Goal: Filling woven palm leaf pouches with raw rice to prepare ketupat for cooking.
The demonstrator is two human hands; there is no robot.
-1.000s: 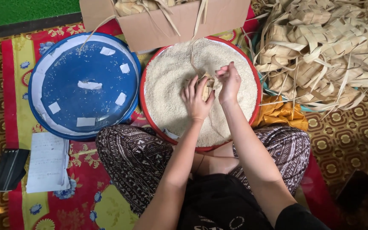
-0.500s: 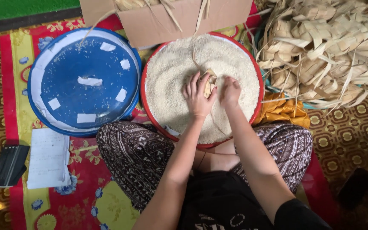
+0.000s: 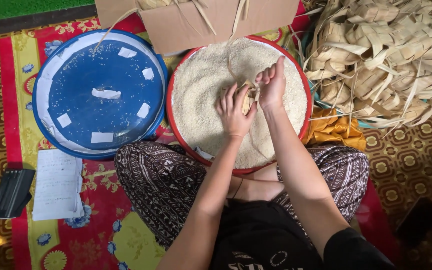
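While both hands meet at the frame's centre, the left hand [image 3: 234,111] cups a leaf pouch [image 3: 247,97] over the rice basin [image 3: 176,127] — the right hand [image 3: 272,85], fingers curled, pinches its strip.

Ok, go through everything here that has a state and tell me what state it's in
Left hand: cupping the woven palm-leaf pouch.
Right hand: fingers pinched over the pouch's top.
Woven palm-leaf pouch: held above the rice.
Red basin: filled with rice.
Blue basin: almost empty, stray grains only.
Cardboard box: open.
Pile of woven pouches: heaped, loose strips trailing.
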